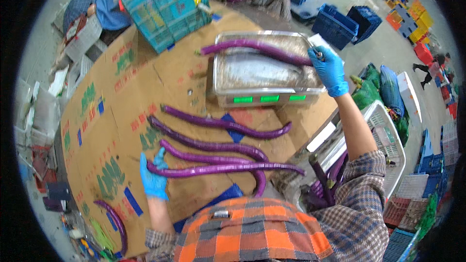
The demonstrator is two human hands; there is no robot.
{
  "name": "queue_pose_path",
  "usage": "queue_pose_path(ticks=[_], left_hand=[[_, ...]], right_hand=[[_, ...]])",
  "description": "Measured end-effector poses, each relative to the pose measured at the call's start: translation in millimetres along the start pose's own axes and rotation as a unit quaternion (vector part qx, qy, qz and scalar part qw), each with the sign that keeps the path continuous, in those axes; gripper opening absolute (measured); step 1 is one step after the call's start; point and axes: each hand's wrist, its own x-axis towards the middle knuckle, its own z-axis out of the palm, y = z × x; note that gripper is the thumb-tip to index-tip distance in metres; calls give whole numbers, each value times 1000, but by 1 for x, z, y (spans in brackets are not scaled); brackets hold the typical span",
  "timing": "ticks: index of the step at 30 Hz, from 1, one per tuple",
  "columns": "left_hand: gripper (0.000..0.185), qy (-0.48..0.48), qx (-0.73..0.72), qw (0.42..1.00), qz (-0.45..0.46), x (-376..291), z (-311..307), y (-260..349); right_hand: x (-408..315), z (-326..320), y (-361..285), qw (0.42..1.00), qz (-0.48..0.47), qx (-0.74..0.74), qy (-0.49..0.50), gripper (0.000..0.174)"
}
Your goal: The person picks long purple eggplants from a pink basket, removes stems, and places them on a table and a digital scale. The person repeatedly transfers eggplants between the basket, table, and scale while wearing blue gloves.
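Observation:
My left hand (154, 180), in a blue glove, holds the stem end of a long purple eggplant (218, 170) between thumb and fingers. Beneath and beyond it lie a lighter eggplant (204, 158), a wavy dark eggplant (211, 146) and another eggplant (225, 124). My blue-gloved right hand (329, 71) grips the right end of an eggplant (255, 45) over the metal tray (262, 76) of a digital scale. Something small and dark shows between the right fingers; I cannot tell what. Three green displays (269, 98) glow on the scale's front.
Cardboard (138, 76) covers the table. A teal crate (171, 11) stands at the far left, and a short curved eggplant (116, 222) lies near left. At my right, a white basket (397, 153) is beside more eggplants (322, 182). Blue bins (335, 25) stand on the floor beyond.

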Motion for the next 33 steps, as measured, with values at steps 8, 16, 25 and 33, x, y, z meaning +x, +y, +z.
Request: queue_pose_path(ticks=[8,16,25,33], left_hand=[[59,74,41,995,-57,2,-48,4],[51,106,69,991,-52,-21,-79,20],[48,61,87,993,-49,-16,-95,15],[51,70,101,992,-31,-13,-95,12]], right_hand=[[-122,50,-95,942,-78,29,-326,18],[-144,102,-96,887,-73,-37,-454,35],[-128,100,-112,891,-178,-123,-398,24],[-66,9,-106,926,-207,-211,-234,39]])
